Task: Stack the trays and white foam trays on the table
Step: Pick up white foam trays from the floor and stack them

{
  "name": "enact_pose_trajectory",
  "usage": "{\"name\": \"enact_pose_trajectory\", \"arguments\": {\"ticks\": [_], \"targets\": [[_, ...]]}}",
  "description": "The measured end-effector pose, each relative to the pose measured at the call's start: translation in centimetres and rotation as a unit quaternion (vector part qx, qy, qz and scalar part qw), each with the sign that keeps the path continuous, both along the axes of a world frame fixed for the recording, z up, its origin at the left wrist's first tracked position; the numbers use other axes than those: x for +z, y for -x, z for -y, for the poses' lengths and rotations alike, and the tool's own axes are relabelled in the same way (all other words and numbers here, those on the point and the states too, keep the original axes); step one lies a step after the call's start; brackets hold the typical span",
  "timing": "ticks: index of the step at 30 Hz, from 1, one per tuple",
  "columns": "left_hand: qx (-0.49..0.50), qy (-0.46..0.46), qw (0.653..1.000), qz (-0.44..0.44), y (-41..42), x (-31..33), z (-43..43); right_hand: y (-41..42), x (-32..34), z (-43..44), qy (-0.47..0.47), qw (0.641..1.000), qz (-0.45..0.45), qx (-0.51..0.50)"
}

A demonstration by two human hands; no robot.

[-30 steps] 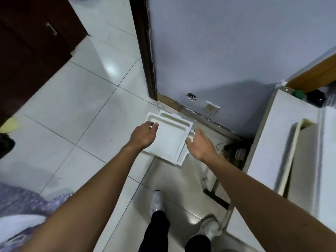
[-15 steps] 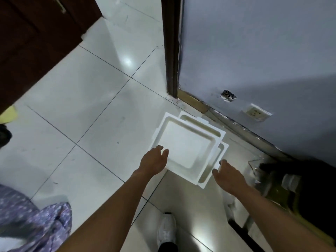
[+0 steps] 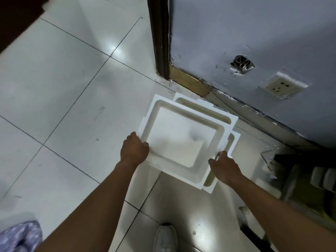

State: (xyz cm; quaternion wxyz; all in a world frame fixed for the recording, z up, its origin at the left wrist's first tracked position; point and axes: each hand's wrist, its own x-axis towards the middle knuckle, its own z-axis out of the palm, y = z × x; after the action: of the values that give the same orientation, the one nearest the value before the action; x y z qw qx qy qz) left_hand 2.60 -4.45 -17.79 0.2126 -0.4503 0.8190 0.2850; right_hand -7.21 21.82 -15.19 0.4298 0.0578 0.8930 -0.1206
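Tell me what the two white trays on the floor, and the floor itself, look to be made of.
Top tray: likely white foam, matte, with a thick blunt rim and no shine. Lower tray: seemingly the same foam, its inner wall yellowed. Floor: probably glazed ceramic tile, going by the glossy light reflections and dark grout lines.

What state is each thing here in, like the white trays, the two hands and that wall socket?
Top foam tray, hollow side up, lying askew over another tray, held at both sides.
Lower foam tray, on the floor, mostly covered, only its rim showing.
Left hand, gripping the top tray's left edge.
Right hand, fingers curled at its right edge.
Wall socket, nothing plugged in.
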Motion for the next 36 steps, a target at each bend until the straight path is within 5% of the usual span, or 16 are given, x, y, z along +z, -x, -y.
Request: {"name": "enact_pose_trajectory", "arguments": {"ticks": [8,14,23,36], "targets": [[0.042,0.012,0.999,0.002,0.9,-2.0,0.4,-0.7,-2.0,0.8,0.022,0.99,-0.009,-0.139],[0.04,0.026,0.999,-0.016,-0.1,0.4,1.6,0.4,-1.4,0.1,0.109,0.934,0.034,-0.338],[0.036,0.025,0.997,-0.057,-0.7,6.3,1.5,0.7,4.5,-0.3,0.121,0.94,0.048,-0.316],[0.007,0.071,0.989,-0.132,1.2,27.2,-0.5,0.2,24.4,-1.0,0.12,0.954,-0.007,-0.276]]}}
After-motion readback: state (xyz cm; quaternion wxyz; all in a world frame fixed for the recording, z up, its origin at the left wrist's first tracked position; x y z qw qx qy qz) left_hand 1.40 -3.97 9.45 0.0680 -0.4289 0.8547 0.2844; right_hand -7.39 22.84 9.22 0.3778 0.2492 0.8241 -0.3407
